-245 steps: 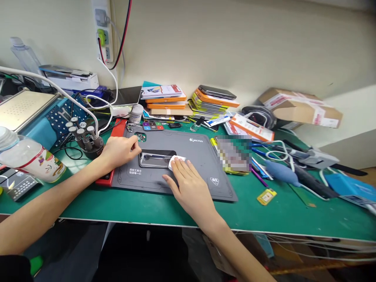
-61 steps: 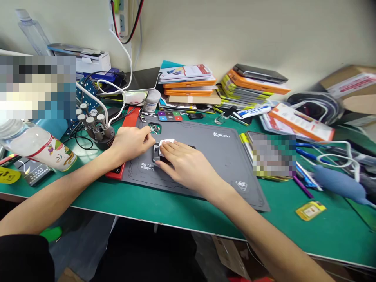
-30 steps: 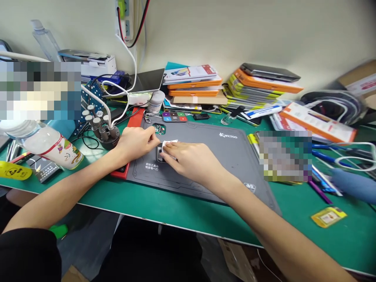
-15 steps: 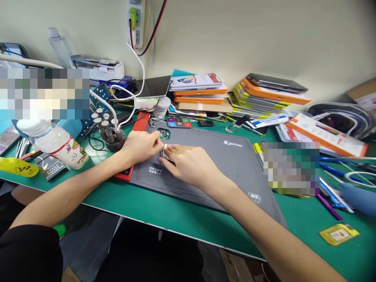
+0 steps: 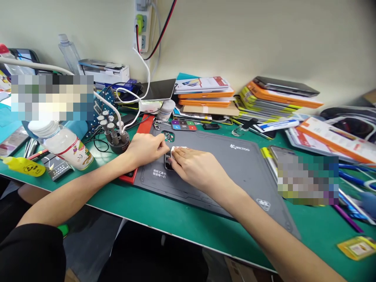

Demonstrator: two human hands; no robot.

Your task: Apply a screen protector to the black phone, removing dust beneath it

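Note:
A dark phone (image 5: 168, 163) lies flat on the grey work mat (image 5: 235, 168), mostly hidden under my right hand. My right hand (image 5: 196, 168) presses a small white wipe (image 5: 177, 149) onto the phone's left end, fingers bent over the wipe. My left hand (image 5: 147, 147) rests at the phone's left edge with fingers curled, pinching that corner and steadying it. Both hands touch each other over the phone.
A red tablet-like slab (image 5: 138, 156) sits under the mat's left edge. A plastic bottle (image 5: 63, 145), a screwdriver-bit stand (image 5: 115, 135) and a yellow squeeze bottle (image 5: 25, 166) stand left. Stacked orange boxes (image 5: 205, 92) and phone cases (image 5: 279, 98) line the wall. The green table's front edge (image 5: 176, 231) is near.
My right hand slid with the wipe from the phone's right end to its left end, covering most of the phone. The left hand kept its hold. The camera view shifted.

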